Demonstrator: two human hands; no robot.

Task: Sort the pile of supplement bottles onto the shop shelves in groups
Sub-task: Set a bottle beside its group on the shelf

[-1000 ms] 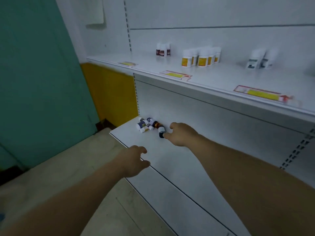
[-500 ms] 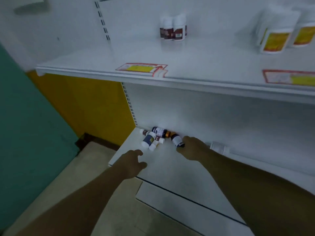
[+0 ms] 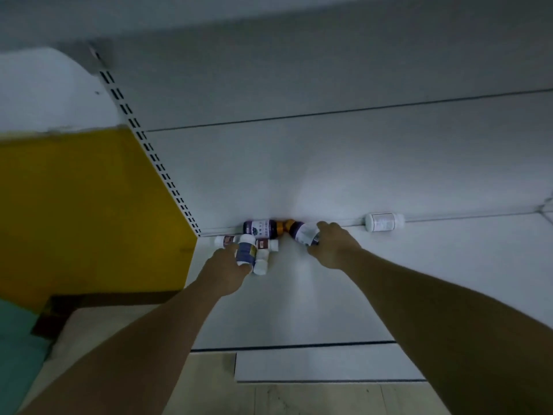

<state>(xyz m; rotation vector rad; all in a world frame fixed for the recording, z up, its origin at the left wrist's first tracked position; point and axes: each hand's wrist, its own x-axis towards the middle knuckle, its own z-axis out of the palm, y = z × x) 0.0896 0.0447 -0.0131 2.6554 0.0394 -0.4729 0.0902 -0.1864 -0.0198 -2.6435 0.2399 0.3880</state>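
Observation:
A small pile of supplement bottles lies at the back left of the low white shelf [image 3: 299, 301]. My left hand [image 3: 223, 272] grips a dark blue bottle with a white cap [image 3: 246, 252] at the pile's front. My right hand [image 3: 332, 247] grips a dark bottle with a white label [image 3: 303, 232] lying on its side. Behind them a dark purple bottle with an orange cap [image 3: 263, 228] lies against the back panel. Two small white bottles with red labels [image 3: 263, 245] lie between. A single white bottle [image 3: 384, 222] lies apart to the right along the back.
The shelf's white back panel [image 3: 329, 163] rises behind the pile, with a slotted upright [image 3: 155, 157] at its left. A yellow wall [image 3: 83, 211] and a teal surface [image 3: 15, 348] stand to the left. Wooden floor [image 3: 284, 399] shows below the shelf edge.
I have leaned in under the upper shelf, which has left the view. My left hand reached forward and took hold of the blue bottle. My right hand closed round the dark bottle.

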